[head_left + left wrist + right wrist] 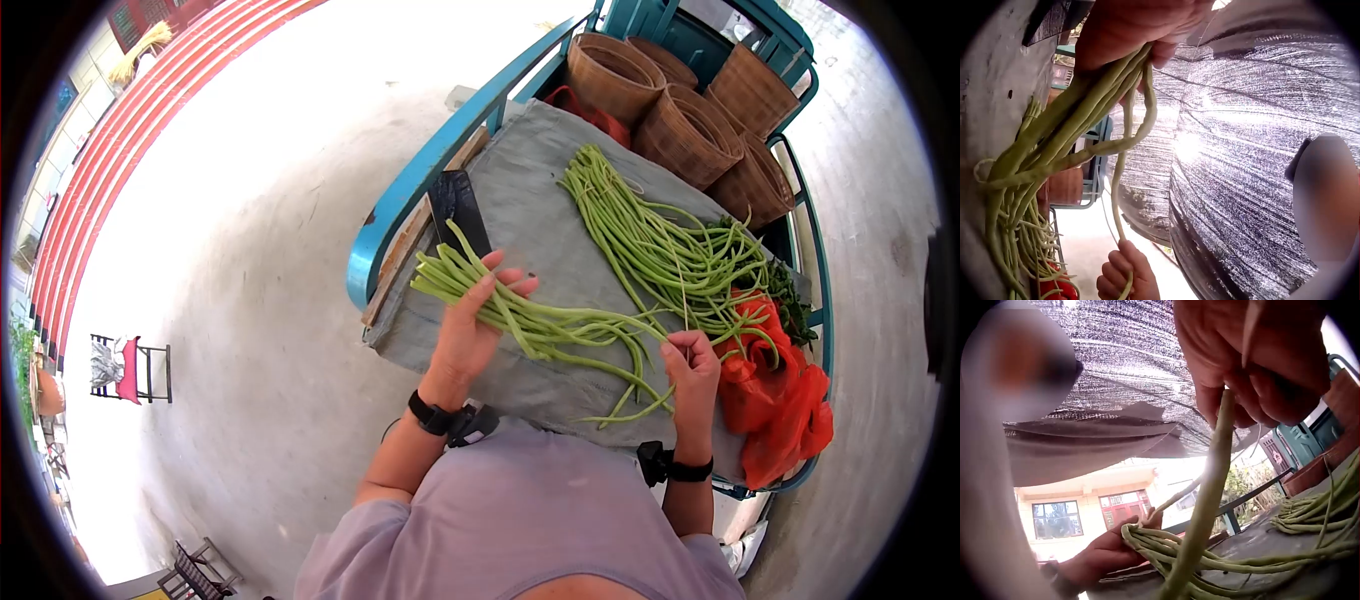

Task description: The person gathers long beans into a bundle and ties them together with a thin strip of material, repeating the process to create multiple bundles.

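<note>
My left hand (466, 332) holds a bunch of long green beans (560, 328) near one end, thumb across the top and fingers behind. The beans trail right over a grey cloth (515, 190). My right hand (693, 368) pinches one long bean (1209, 487) near its tip, its fingers curled; a thin pale strand (684, 290) also runs to this hand. In the left wrist view that bean hangs between both hands. A larger pile of long beans (625, 215) lies beyond, its gathered end toward the back.
Several brown woven baskets (690, 130) stand at the back of a blue-framed cart (430, 160). A red plastic bag (765, 400) sits by my right hand, with leafy greens (792, 310) behind it. A dark flat blade-like piece (458, 205) lies near the left rail.
</note>
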Motion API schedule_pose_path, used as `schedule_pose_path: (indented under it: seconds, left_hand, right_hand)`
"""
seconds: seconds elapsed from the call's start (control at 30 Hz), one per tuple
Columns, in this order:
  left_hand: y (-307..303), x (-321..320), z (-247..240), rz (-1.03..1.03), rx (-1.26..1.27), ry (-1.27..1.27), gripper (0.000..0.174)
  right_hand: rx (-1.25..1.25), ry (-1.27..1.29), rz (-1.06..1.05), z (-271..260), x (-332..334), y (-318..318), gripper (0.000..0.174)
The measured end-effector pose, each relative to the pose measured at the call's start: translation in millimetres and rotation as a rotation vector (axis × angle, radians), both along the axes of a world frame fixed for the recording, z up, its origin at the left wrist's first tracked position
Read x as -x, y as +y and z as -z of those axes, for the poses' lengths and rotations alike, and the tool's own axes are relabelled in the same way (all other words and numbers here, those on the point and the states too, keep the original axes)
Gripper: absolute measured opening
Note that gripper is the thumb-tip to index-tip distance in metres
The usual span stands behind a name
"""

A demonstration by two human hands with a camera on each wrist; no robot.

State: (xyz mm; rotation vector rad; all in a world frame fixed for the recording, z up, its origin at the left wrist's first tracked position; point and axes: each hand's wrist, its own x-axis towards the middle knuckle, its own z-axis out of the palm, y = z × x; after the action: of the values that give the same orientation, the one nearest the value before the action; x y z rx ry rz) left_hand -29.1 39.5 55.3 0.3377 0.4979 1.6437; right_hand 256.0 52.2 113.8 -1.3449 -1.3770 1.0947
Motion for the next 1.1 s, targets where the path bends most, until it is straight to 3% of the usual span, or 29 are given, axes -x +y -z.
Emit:
schedule_pose_path:
  seconds: [0.37,0.47,0.57,0.7,0.83,0.9,0.97,1.07,1.1]
  left_hand:
    - [-3,1,-1,0.022,-0.032,-0.017,0.02]
    - [-2,0,-3,0.027,-0.006,-0.035,0.013]
    - [-1,-1,2,0.037,-0.093,0.013,0.013]
    - [-2,-6,-3,0.053,-0.16,0.136,0.015]
    - [-7,-19,-23,0.087,-0.177,0.312,0.015]
    - [-6,-24,-28,0.116,-0.167,0.434,0.013]
    - [-6,-27,-32,0.149,-0.138,0.608,0.009]
    - [-9,-39,-46,0.156,-0.018,0.81,0.005]
    - [-7,-43,-46,0.112,-0.086,0.804,0.013]
  right_hand:
    - [0.014,-0.121,-0.12,19,-29,10,0.011]
    - [-0.099,-0.42,-0.087,19,-31,18,0.017]
    - [-0.234,-0.781,0.087,23,-47,32,0.03]
    - [-0.344,-0.404,0.056,13,-35,35,0.032]
    - [0.078,0.435,-0.046,6,14,30,0.015]
    - [0.267,0.652,-0.201,-3,33,31,0.022]
    - [0.341,0.648,-0.412,-19,52,26,0.033]
    - [0.176,0.31,-0.567,-36,81,27,0.051]
    - [0.11,0.224,-0.59,-36,88,27,0.054]
